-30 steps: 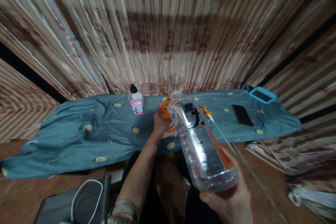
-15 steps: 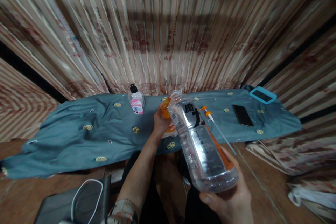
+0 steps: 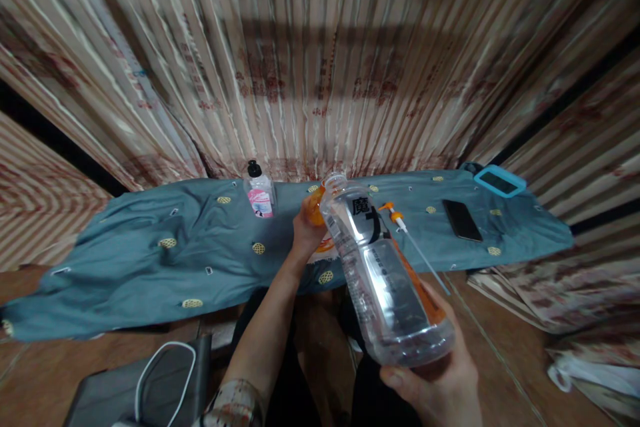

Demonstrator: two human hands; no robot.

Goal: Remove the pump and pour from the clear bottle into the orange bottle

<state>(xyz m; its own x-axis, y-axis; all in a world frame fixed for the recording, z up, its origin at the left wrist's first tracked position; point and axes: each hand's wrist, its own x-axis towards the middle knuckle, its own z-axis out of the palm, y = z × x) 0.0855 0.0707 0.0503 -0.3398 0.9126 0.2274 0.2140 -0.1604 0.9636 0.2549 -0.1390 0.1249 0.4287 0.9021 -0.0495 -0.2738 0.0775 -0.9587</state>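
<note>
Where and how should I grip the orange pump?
Probably by its orange collar, from above and the right: the collar is thicker than the thin tube, whose end extends past the cloth, and the clear bottle in the right hand crowds the left.

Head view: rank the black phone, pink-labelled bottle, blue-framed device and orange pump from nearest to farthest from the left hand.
1. Pink-labelled bottle: left of the left hand, upright on the cloth.
2. Orange pump: right of the hand, beyond the clear bottle.
3. Black phone: farther right, lying on the cloth.
4. Blue-framed device: far right, near the back edge.
</note>
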